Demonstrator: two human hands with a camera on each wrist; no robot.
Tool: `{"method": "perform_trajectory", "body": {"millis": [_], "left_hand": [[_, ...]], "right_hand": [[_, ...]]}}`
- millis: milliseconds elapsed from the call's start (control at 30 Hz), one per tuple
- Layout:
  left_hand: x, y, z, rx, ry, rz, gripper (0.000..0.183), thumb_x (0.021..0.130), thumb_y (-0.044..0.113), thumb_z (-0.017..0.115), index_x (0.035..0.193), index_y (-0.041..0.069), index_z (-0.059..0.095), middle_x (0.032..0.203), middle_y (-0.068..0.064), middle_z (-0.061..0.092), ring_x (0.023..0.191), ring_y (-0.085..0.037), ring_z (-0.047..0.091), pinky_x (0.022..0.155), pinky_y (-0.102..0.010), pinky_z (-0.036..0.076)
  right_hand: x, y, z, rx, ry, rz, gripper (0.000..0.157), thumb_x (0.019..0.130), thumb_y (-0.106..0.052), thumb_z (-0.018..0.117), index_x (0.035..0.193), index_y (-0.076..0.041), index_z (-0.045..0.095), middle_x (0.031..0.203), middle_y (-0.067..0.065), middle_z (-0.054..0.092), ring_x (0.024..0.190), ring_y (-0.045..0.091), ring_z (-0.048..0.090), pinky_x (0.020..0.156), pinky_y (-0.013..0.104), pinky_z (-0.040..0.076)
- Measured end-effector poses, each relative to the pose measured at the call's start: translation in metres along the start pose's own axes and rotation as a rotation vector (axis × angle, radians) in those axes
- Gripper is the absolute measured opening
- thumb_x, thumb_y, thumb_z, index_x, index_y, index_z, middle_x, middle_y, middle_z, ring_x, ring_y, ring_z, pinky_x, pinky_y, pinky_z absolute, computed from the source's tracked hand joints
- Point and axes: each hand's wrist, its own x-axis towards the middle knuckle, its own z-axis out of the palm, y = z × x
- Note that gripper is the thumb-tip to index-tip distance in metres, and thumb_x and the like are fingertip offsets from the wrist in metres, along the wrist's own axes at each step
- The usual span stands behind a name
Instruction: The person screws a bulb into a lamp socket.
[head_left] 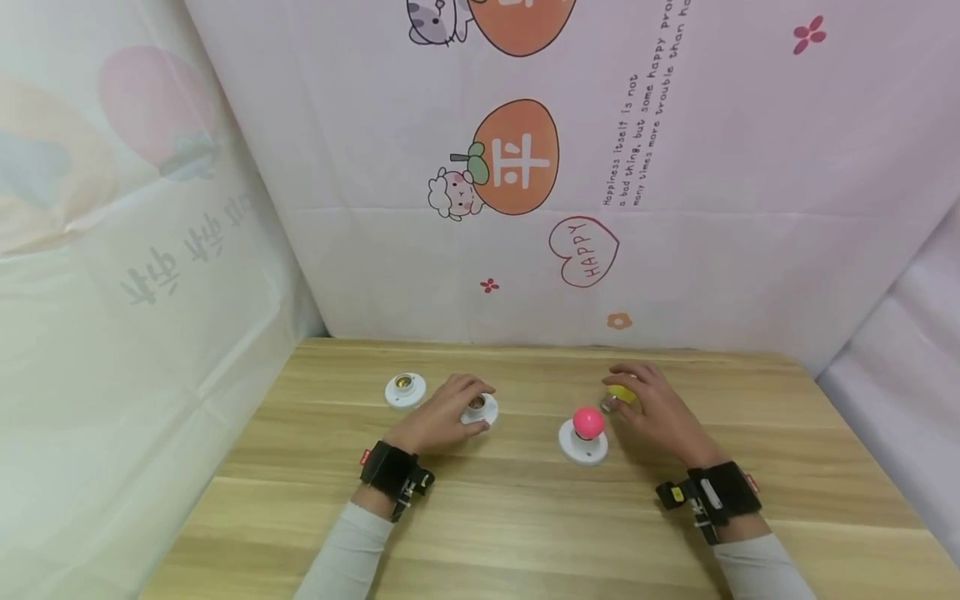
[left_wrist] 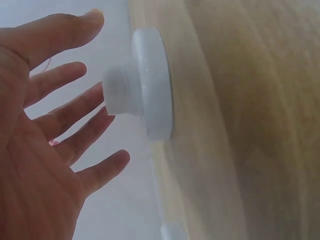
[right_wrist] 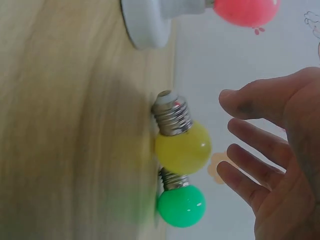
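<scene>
My left hand (head_left: 438,421) is spread over a white round lamp holder (head_left: 487,412), its thumb and fingers on either side. In the left wrist view the fingers stay loosely extended beside the holder's raised neck (left_wrist: 122,90); whether a fingertip touches it, I cannot tell. Over a yellow bulb (right_wrist: 184,147) lying on the table hovers my right hand (head_left: 663,417), fingers relaxed and apart from the bulb in the right wrist view. Beyond the yellow bulb lies a green bulb (right_wrist: 181,206), hidden in the head view. A pink bulb (head_left: 588,422) stands upright in another white holder (head_left: 583,450).
A further white lamp holder (head_left: 405,392), with no bulb in it, sits left of my left hand. The wooden table (head_left: 480,533) meets a printed cloth (head_left: 360,275) at its back edge. More cloth hangs at both sides.
</scene>
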Motion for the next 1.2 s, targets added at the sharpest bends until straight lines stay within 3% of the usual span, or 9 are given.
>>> {"method": "perform_trajectory", "body": {"millis": [667,933,1200], "left_hand": [[0.001,0.0,0.007,-0.077,-0.116,-0.119,0.065,0.087,0.031,0.069,0.143,0.011,0.042,0.14,-0.004,0.04,0.127,-0.017,0.039,0.102,-0.034,0.042],[-0.002,0.002,0.007,-0.067,-0.11,-0.121,0.06,0.087,0.029,0.07,0.139,0.011,0.046,0.134,-0.002,0.04,0.121,-0.016,0.039,0.1,-0.033,0.043],[-0.002,0.003,0.008,-0.072,-0.14,-0.156,0.062,0.086,0.033,0.071,0.139,0.013,0.046,0.146,-0.01,0.037,0.131,-0.021,0.036,0.104,-0.037,0.04]], "right_hand": [[-0.009,0.02,0.004,-0.037,-0.086,0.073,0.045,0.076,-0.001,0.071,0.121,-0.002,0.062,0.13,0.019,0.054,0.123,0.038,0.04,0.1,0.057,0.039],[-0.011,0.022,0.006,-0.043,-0.088,0.083,0.042,0.077,-0.003,0.072,0.118,-0.002,0.063,0.127,0.021,0.055,0.119,0.038,0.042,0.097,0.056,0.041],[-0.012,0.023,0.008,-0.016,-0.143,0.122,0.045,0.08,-0.003,0.07,0.124,-0.002,0.06,0.134,0.023,0.049,0.122,0.04,0.044,0.097,0.057,0.042]]}}
